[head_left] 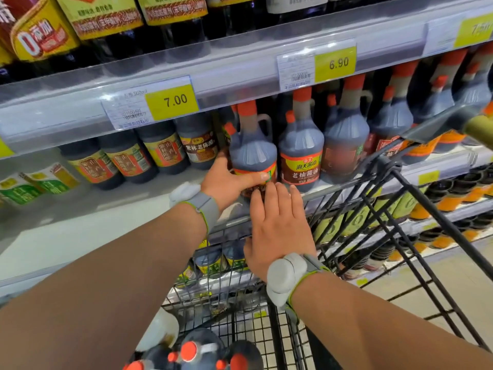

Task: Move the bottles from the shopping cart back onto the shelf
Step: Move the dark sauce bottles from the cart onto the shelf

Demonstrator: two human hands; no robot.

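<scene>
- The left hand [226,182] curls round the lower body of a soy sauce bottle [252,153], thumb across its label. The right hand [277,228] is spread, its straight fingertips touching the bottle's base from the front.
- The bottle stands upright at the front of the shelf [133,193], just beyond both hands.
- Risk: the base looks close to the shelf lip. Released before it is pushed back, it could tip forward into the shopping cart [400,169] under the wrists.
- A hard shove might knock the neighbour bottle [300,153], just beside it on the right hand's side.
- Both forearms reach forward over the cart, the right palm facing down.
- More red-capped bottles [197,351] lie in the cart below the elbows.
</scene>
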